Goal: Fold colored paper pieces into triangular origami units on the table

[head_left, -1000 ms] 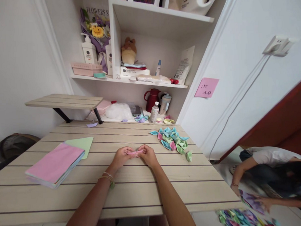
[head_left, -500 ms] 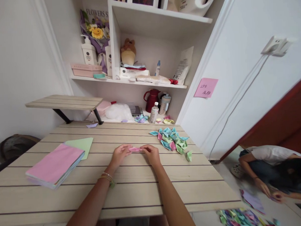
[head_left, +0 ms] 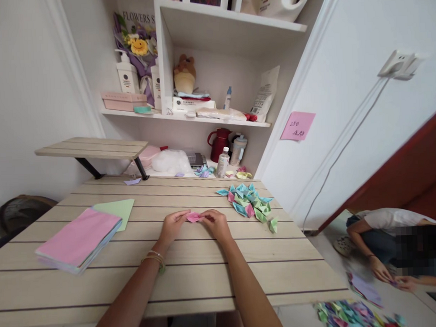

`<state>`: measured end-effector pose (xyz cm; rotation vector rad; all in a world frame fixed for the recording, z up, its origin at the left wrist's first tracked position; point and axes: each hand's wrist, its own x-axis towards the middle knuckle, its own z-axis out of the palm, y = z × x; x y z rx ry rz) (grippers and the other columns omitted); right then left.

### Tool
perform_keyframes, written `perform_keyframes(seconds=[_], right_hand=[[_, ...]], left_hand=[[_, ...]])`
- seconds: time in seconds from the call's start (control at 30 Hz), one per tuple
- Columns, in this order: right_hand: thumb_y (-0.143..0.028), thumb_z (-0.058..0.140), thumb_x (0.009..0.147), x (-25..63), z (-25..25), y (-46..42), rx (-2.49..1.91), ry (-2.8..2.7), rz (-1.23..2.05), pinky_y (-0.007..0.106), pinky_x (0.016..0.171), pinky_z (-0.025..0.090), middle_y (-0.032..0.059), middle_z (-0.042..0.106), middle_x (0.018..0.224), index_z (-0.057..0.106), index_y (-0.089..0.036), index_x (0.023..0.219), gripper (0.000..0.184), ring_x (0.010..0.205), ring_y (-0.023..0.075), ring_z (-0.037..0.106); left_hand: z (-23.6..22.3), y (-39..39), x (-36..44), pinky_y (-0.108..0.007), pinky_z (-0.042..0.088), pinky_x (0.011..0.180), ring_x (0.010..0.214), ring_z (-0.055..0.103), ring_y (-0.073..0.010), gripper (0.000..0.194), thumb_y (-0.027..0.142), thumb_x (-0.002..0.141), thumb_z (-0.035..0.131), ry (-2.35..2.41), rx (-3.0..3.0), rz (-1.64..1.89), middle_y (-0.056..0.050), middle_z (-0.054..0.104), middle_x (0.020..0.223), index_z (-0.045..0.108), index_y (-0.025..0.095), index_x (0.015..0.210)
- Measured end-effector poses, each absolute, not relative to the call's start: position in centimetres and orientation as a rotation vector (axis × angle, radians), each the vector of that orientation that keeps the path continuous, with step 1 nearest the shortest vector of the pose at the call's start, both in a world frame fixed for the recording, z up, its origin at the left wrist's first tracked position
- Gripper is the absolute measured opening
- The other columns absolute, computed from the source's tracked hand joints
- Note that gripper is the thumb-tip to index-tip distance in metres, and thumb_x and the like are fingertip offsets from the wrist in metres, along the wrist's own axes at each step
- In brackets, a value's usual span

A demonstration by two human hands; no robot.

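Observation:
A small folded piece of pink paper (head_left: 194,217) is held between my two hands, over the middle of the slatted wooden table (head_left: 186,279). My left hand (head_left: 173,226) pinches its left end with the fingertips. At the right end, my right hand (head_left: 216,223) grips it between thumb and fingers. To the right lies a cluster of folded paper boats (head_left: 248,199) in blue, green and pink. A stack of pink paper sheets (head_left: 81,237) rests on the left, with a green sheet (head_left: 124,210) sticking out beneath it.
A small raised shelf (head_left: 92,148) stands at the table's back left. Behind the table, a clear bottle (head_left: 222,162) and a red jug (head_left: 219,143) stand in the cabinet. At right, another person (head_left: 378,243) crouches on the floor near a heap of folded papers (head_left: 352,315).
The pink paper has turned from a narrow strip to a wider, more opened shape. My right hand has shifted slightly left, nearer my left hand.

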<state>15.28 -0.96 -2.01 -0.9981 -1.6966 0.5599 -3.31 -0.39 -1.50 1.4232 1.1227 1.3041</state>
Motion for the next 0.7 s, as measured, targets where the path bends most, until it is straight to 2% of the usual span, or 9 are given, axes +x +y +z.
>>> perform_keyframes(seconds=[0.13,0.33,0.43,0.57,0.7], right_hand=[[-0.032,0.063,0.072,15.6,-2.0,-0.9,-1.061,-1.745,0.517,0.029,0.066,0.047,0.0050,0.067,0.075,0.068,-0.021,0.077,0.013,0.070,0.0178,0.061],[-0.033,0.055,0.076,16.5,-2.2,-0.7,-1.229,-1.562,0.401,0.028,0.065,0.045,0.0057,0.066,0.075,0.066,-0.019,0.077,0.018,0.067,0.0177,0.058],[-0.033,0.047,0.079,17.7,-2.5,-0.7,-1.394,-1.350,0.243,0.029,0.066,0.043,0.0079,0.065,0.080,0.064,-0.017,0.088,0.025,0.066,0.0179,0.056],[-0.031,0.043,0.080,18.5,-2.7,-1.0,-1.597,-1.251,0.052,0.029,0.062,0.041,0.0110,0.060,0.098,0.057,-0.018,0.109,0.035,0.066,0.0176,0.055],[-0.027,0.042,0.079,16.8,-2.4,-1.5,-1.549,-1.361,0.056,0.029,0.064,0.042,0.0113,0.053,0.108,0.051,-0.019,0.117,0.039,0.069,0.0164,0.054]], left_hand=[[-2.0,-0.1,-3.3,-0.036,0.046,0.087,0.091,0.063,-0.0229,0.029,0.034,0.066,0.065,1.104,1.371,1.332,-0.007,0.069,0.096,0.068,0.016,0.088],[-2.5,0.3,-3.3,-0.037,0.047,0.086,0.095,0.061,-0.0222,0.044,0.038,0.069,0.062,1.012,1.182,1.404,-0.013,0.063,0.108,0.059,0.013,0.105],[-2.4,0.2,-3.4,-0.036,0.048,0.083,0.093,0.062,-0.0224,0.043,0.039,0.070,0.062,1.043,1.163,1.393,-0.014,0.062,0.109,0.060,0.012,0.102],[-2.1,0.0,-3.4,-0.035,0.049,0.080,0.091,0.062,-0.0228,0.036,0.038,0.067,0.064,1.092,1.211,1.355,-0.012,0.065,0.104,0.063,0.014,0.094],[-1.9,-0.1,-3.2,-0.034,0.048,0.079,0.087,0.063,-0.0222,0.032,0.037,0.065,0.065,1.110,1.218,1.362,-0.009,0.069,0.091,0.064,0.015,0.089]])
